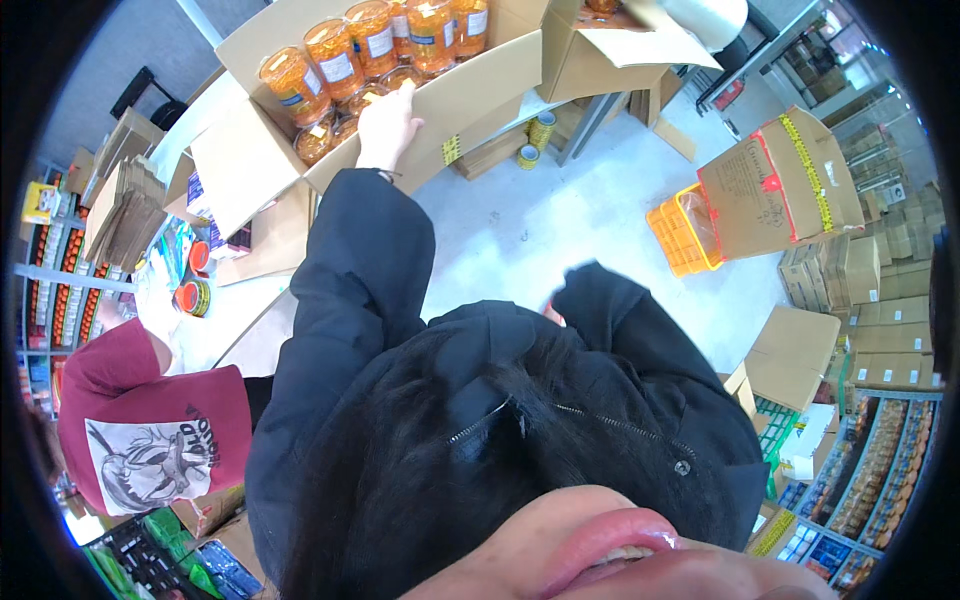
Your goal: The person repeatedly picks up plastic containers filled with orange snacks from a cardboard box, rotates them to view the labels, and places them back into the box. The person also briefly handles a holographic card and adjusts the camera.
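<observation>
My left hand (386, 129) reaches over the near wall of an open cardboard carton (480, 82), back of the hand up. Its extended finger is at the jar tops, beside a small yellow piece; whether it grips anything is unclear. Clear jars with orange contents (296, 86) stand upright in a raised row, with white labels on their sides. Lower jars (313, 142) show mainly their round tops, several with small yellow pieces. Of my right hand (553, 313), only a sliver shows by the dark sleeve, low in front of my body; its fingers are hidden.
At left, a person in a maroon shirt (157, 427) stands close, near tape rolls (196, 298) on the white table (236, 319). Another open carton (592, 67) adjoins at right. An orange crate (682, 232) and a tall cardboard box (780, 184) stand on the floor.
</observation>
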Demonstrator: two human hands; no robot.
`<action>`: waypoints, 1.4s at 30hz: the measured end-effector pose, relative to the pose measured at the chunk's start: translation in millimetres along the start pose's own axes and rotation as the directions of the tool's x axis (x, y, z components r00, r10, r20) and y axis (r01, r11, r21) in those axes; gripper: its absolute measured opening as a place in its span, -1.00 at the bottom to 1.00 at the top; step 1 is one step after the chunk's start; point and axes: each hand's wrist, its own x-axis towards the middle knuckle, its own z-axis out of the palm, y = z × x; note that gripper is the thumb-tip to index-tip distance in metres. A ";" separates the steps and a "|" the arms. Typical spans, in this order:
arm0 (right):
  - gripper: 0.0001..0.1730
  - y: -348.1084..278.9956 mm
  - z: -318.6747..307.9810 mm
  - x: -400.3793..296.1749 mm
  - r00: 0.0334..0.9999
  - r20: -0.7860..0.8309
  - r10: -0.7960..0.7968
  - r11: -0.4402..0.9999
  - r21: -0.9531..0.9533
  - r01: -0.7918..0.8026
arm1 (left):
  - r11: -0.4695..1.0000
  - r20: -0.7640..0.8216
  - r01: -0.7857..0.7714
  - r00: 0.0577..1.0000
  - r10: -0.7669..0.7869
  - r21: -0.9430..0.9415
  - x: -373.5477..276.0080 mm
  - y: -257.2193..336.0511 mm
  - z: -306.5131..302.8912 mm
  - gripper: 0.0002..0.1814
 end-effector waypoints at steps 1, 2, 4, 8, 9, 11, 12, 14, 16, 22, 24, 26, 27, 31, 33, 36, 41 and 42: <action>-0.34 30.4 27.2 -20.1 0.995 0.038 0.088 0.994 0.055 -0.090 | 1.000 -0.011 -0.011 1.000 0.011 0.004 1.0 3.2 0.6 -0.49; -0.34 59.1 49.0 -42.2 0.983 0.067 0.171 0.978 0.108 -0.177 | 1.000 -0.021 -0.013 1.000 0.014 0.016 0.4 4.4 3.4 -0.48; -0.35 109.1 75.4 -77.8 0.949 0.120 0.291 0.934 0.182 -0.309 | 1.000 -0.015 0.019 1.000 -0.018 0.013 -8.8 2.0 -1.1 -0.46; -0.36 185.1 130.9 -151.0 0.869 0.169 0.466 0.772 0.401 -0.492 | 0.998 -0.063 0.041 0.997 -0.038 0.050 -14.0 2.3 -5.5 -0.48; -0.36 193.8 162.2 -166.9 0.847 0.192 0.496 0.698 0.491 -0.520 | 0.998 -0.119 -0.008 0.993 0.015 0.055 -3.1 11.7 -5.5 -0.52; -0.37 218.5 160.0 -188.2 0.837 0.204 0.508 0.655 0.540 -0.529 | 0.985 -0.124 0.114 0.987 -0.098 0.133 -15.2 7.5 -1.8 -0.47; -0.37 228.9 186.3 -199.3 0.824 0.217 0.524 0.588 0.608 -0.534 | 0.967 0.011 0.207 0.977 -0.211 0.151 1.1 26.3 -9.7 -0.40; -0.38 252.7 200.2 -213.4 0.818 0.217 0.533 0.531 0.667 -0.523 | 0.927 -0.068 0.323 0.946 -0.316 0.189 2.9 40.6 -3.5 -0.36; -0.39 274.2 205.7 -223.2 0.814 0.214 0.540 0.493 0.704 -0.512 | 0.866 -0.119 0.437 0.899 -0.420 0.242 6.5 56.4 8.8 -0.32; -0.40 353.3 196.6 -220.4 0.820 0.140 0.555 0.470 0.761 -0.448 | 0.786 -0.246 0.526 0.850 -0.466 0.324 8.9 67.7 24.1 -0.32; -0.41 382.3 189.1 -215.6 0.819 0.110 0.564 0.478 0.764 -0.432 | 0.813 -0.338 0.480 0.864 -0.373 0.330 3.2 64.0 28.6 -0.35; -0.42 408.8 178.1 -211.7 0.815 0.082 0.574 0.491 0.762 -0.422 | 0.808 -0.409 0.459 0.861 -0.303 0.368 0.1 62.1 35.3 -0.37; -0.42 422.4 171.9 -210.0 0.814 0.069 0.577 0.502 0.756 -0.420 | 0.795 -0.425 0.482 0.848 -0.317 0.368 1.2 62.5 39.7 -0.37; -0.43 467.9 133.8 -196.4 0.811 0.013 0.585 0.553 0.725 -0.411 | 0.718 -0.403 0.610 0.782 -0.475 0.336 1.3 65.7 53.6 -0.34; -0.44 483.6 108.8 -184.4 0.812 -0.024 0.584 0.578 0.715 -0.394 | 0.690 -0.337 0.653 0.755 -0.562 0.313 6.1 70.1 49.7 -0.32; -0.45 496.1 55.1 -145.3 0.823 -0.157 0.546 0.643 0.709 -0.291 | 0.695 -0.322 0.648 0.760 -0.564 0.313 5.2 68.9 45.8 -0.30; -0.46 475.4 -86.7 -53.5 0.738 -0.579 0.346 0.790 0.604 0.104 | 0.711 -0.327 0.629 0.775 -0.541 0.314 8.7 71.3 39.4 -0.32; -0.46 461.1 -126.3 -38.1 0.691 -0.671 0.270 0.819 0.537 0.202 | 0.701 -0.367 0.630 0.772 -0.520 0.333 9.5 72.1 40.8 -0.34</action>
